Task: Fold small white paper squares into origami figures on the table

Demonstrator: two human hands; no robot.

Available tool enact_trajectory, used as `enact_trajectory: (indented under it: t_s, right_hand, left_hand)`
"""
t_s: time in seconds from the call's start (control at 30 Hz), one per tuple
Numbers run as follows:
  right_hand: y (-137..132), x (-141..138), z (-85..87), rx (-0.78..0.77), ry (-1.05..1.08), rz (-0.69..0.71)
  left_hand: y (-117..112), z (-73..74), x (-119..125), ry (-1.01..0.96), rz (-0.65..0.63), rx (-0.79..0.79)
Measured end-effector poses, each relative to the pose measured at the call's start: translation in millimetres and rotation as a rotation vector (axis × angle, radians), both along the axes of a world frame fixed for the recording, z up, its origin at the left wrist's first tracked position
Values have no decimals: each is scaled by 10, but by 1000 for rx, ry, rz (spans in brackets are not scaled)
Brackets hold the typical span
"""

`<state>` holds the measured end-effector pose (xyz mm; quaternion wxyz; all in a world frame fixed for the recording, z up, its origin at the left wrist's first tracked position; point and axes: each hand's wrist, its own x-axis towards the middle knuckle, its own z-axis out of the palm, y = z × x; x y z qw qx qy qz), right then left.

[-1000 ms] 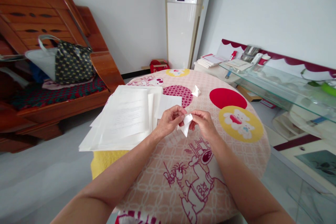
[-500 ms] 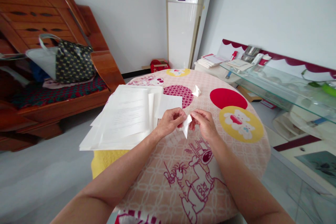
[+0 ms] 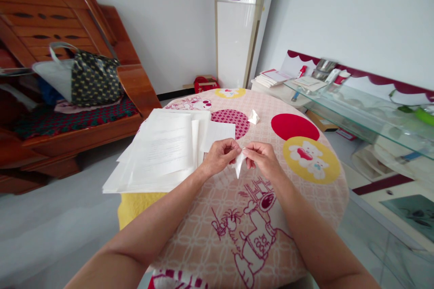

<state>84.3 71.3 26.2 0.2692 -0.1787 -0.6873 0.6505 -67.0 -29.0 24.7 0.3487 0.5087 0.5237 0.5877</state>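
Observation:
Between my two hands is a small piece of folded white paper [image 3: 239, 166], its pointed end hanging down over the patterned tablecloth [image 3: 210, 216]. My left hand [image 3: 222, 156] pinches its upper left side. Thumb and fingers of my right hand [image 3: 261, 157] are closed on its upper right edge. The fingertips cover the top of the paper. Farther back on the cloth sits another small folded white paper piece [image 3: 253, 117]. A single small sheet [image 3: 219, 134] lies just beyond my left hand, beside a stack of printed papers [image 3: 166, 144].
At left stands a wooden bench [image 3: 71, 144] with a dark patterned bag [image 3: 96, 79] on it. A tall white air conditioner [image 3: 235, 40] is in the corner. Along the right runs a glass shelf [image 3: 366, 108] holding papers and containers.
My right hand has shifted slightly left, closer to my left hand. The lower tip of the folded paper has swung a little left. My left hand has hardly moved.

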Motion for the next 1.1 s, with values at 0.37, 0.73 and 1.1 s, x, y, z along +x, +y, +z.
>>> enact_trajectory:
  t_s: [0.37,0.73,1.1]
  right_hand:
    - [197,15,-41,-295,191,-135]
    - [280,-22,-133,-407,381,-208]
    - [121,-6,-16,-20,2,-229]
  left_hand:
    - [-18,31,-152,-70,-164,-109]
    - [-30,24,-187,-487,-265,-54]
    - [-64,120,-271,-369,-91,64]
